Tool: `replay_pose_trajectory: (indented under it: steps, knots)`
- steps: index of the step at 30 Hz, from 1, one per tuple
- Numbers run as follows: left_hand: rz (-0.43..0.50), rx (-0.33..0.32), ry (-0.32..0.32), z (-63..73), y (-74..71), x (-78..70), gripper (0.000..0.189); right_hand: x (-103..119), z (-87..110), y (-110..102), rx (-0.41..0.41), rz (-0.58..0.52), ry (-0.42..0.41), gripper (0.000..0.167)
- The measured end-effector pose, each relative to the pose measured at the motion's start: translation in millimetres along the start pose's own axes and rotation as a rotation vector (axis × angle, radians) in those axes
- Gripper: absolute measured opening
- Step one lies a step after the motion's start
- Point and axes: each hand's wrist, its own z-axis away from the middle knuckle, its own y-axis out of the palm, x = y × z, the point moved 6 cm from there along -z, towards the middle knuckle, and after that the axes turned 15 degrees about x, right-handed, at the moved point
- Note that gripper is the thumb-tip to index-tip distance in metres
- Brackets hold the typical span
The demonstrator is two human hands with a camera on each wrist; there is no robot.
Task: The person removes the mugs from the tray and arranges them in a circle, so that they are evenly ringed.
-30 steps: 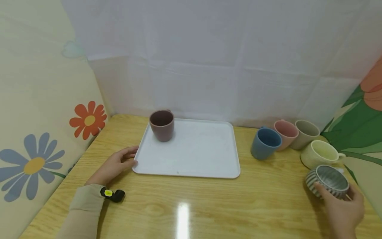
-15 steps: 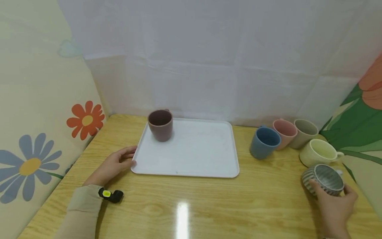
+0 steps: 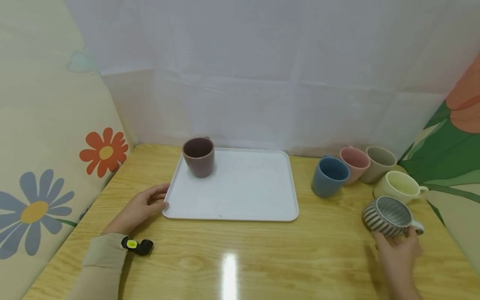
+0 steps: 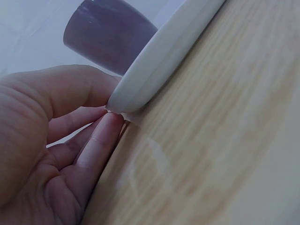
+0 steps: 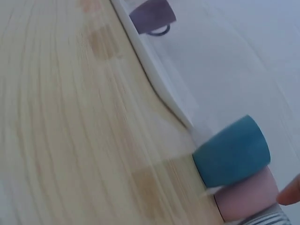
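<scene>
My right hand (image 3: 399, 254) grips a grey-and-white striped mug (image 3: 382, 221) by its near side, thumb at the left and fingers at the right by its handle. In the right wrist view only a fingertip (image 5: 289, 192) and a bit of the striped mug (image 5: 272, 218) show. My left hand (image 3: 140, 208) pinches the left edge of a white tray (image 3: 243, 196). In the left wrist view the thumb lies at the top of the tray's rim (image 4: 154, 56) and fingers are under it. A brown mug (image 3: 200, 162) stands upright on the tray's back left.
Right of the tray stand a blue mug (image 3: 329, 179), a pink mug (image 3: 354, 162), a beige cup (image 3: 378, 164) and a pale yellow mug (image 3: 397, 187), close together. A white cloth (image 3: 240, 83) hangs behind the wooden table (image 3: 285, 258). Flowered cloths (image 3: 48, 104) flank it.
My right hand has moved left with the striped mug, whose handle now shows on the right. The left hand keeps its hold on the tray. The view has shifted slightly.
</scene>
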Motion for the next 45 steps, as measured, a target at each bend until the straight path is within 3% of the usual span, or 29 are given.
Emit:
replay_pose_trajectory:
  steps: [11,17,20,24,27,33,37,42,45]
  knots:
    - [0.0,0.002,-0.009,0.5,0.7,0.1,0.069,0.9,4.6,10.9,-0.014,-0.114,0.003,0.089]
    - [-0.009,-0.002,-0.002,0.7,-0.9,-1.5,0.068,7.9,9.8,14.1,-0.077,-0.113,-0.095,0.078]
    - [-0.012,-0.003,-0.008,1.5,-1.7,-2.4,0.068,16.6,12.1,21.0,-0.09,-0.06,-0.181,0.069]
    - [-0.017,-0.002,-0.011,1.7,-1.8,-2.5,0.067,30.9,12.1,37.3,-0.065,0.11,-0.291,0.06]
    - [-0.015,-0.004,-0.004,1.6,-1.3,-2.1,0.067,37.2,8.6,54.4,0.019,0.189,-0.33,0.054]
    - [-0.001,0.001,0.006,1.2,1.7,-1.4,0.066,43.3,-0.6,92.8,0.254,0.2,-0.324,0.046]
    - [-0.002,-0.004,0.006,0.6,2.5,-0.8,0.066,51.1,-2.5,125.0,0.38,0.245,-0.383,0.041]
    - [0.001,-0.011,0.006,-0.6,2.1,-0.4,0.066,63.0,-0.4,171.0,0.49,0.28,-0.495,0.036]
    - [0.005,-0.02,0.0,0.1,1.2,0.6,0.066,68.3,-1.2,201.2,0.538,0.297,-0.518,0.035]
